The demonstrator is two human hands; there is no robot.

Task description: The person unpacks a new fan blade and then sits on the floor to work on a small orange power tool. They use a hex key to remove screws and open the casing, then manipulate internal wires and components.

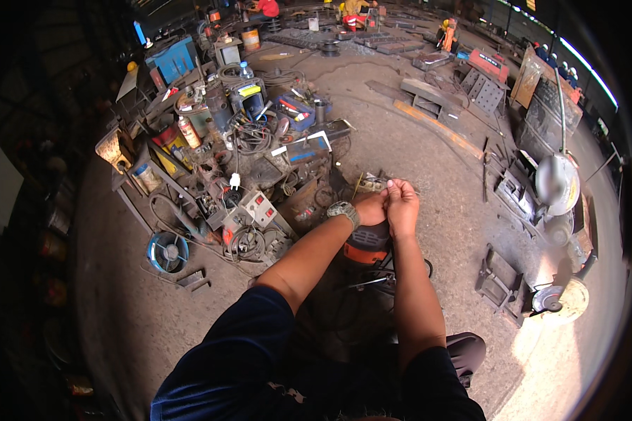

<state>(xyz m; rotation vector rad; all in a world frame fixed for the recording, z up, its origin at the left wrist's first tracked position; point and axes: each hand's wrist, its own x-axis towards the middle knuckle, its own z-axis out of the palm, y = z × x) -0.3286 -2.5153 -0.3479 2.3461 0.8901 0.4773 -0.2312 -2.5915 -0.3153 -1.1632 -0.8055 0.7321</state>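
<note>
Dark blue sleeves, orange power tool (366, 250) below, left hand (371, 208) and right hand (402, 203) together, grip clenched, contents hidden

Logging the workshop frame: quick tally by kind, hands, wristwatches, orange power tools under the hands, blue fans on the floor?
Hands: 2, left hand and right hand, pressed together
Wristwatch: 1, on the left wrist
Orange power tool: 1, below the hands
Blue fan: 1, on the floor
Total: 5
</note>
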